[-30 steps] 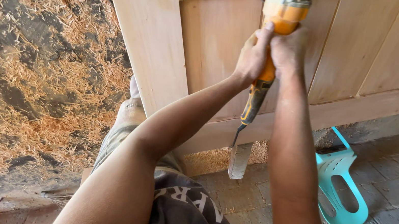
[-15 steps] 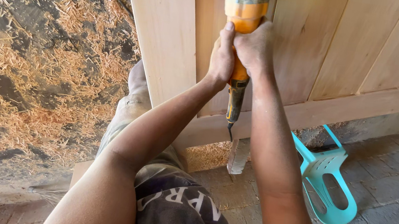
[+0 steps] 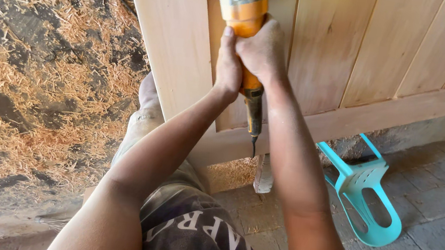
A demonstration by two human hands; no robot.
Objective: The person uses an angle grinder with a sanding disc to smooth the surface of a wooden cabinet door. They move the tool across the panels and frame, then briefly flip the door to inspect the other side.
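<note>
Both hands [image 3: 249, 54] w/ orange power tool [image 3: 246, 13] shifted slightly left vs. earlier.

Both arms outstretched, left hand [image 3: 229, 63] and right hand [image 3: 264, 50] clenched together.

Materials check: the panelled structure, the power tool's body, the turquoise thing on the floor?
Pale panelled wooden structure: looks like bare unfinished timber, with visible grain and board seams. Orange power tool, gripped by left hand and right hand: probably moulded plastic casing, matte. Turquoise slotted object: probably moulded plastic, smooth, uniform colour.
</note>
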